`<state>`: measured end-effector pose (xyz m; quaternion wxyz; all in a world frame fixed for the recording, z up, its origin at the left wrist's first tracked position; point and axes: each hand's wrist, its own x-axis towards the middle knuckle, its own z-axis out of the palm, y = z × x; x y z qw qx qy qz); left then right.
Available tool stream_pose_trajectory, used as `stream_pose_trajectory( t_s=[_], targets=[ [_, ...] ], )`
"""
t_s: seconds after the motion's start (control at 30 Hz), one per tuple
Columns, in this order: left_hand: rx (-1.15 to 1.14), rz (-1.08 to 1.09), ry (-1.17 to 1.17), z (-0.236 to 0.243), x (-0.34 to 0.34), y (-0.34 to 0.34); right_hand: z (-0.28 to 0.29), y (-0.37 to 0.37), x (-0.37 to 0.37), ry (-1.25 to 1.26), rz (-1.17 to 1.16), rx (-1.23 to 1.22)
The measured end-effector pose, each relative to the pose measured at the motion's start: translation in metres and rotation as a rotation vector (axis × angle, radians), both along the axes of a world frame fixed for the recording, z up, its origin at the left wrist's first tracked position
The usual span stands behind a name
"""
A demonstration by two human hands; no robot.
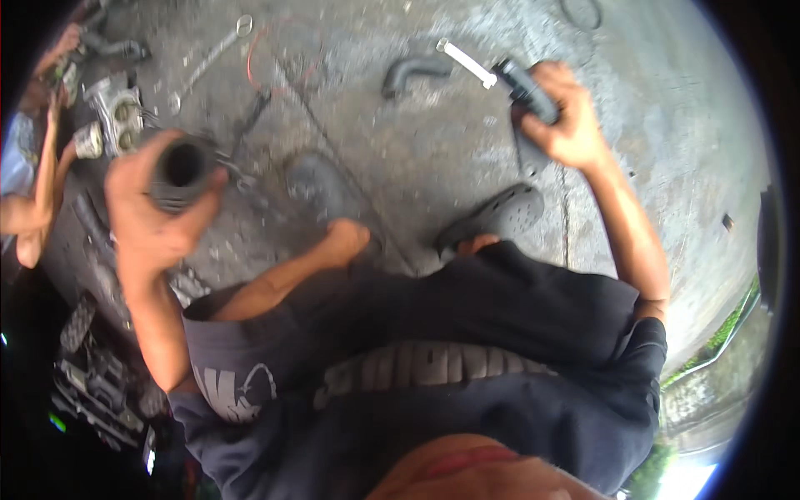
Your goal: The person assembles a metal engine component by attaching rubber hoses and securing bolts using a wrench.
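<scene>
My left hand (146, 196) is wrapped round a short dark ribbed hose (169, 200), its open end facing up. Some motion blur softens this hand. In my right hand (571, 121) is a short black cylinder (527, 90), gripped between thumb and fingers; its exact kind does not show. A dark flat piece (531, 150) shows just below the right hand, and I cannot tell whether it touches the hand. Close to the cylinder's far end lies a pale wrench (467, 63) on the floor. Left of that wrench rests a bent black hose (412, 73).
A long wrench (208, 67) and a thin red ring (283, 54) lie on the concrete floor. Metal engine part (118, 108) with round bores sits at left, near another person's arms (42, 183). Dark machine parts (96, 392) stand lower left. My shoes (500, 217) are between my hands.
</scene>
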<state>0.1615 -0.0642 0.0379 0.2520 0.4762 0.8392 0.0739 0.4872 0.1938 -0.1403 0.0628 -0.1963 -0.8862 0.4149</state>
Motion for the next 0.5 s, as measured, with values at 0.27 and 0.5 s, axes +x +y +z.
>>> stream_pose_trajectory(
  t_s=[0.27, 0.5],
  targets=[
    [-0.117, -0.276, -0.14, -0.136, 0.053, 0.055, -0.066, -0.008, 0.028, -0.136, -0.135, 0.069],
    [-0.363, -0.372, 0.123, -0.197, 0.045, 0.082, -0.101, -0.007, 0.042, -0.315, -0.04, 0.108]
  ],
)
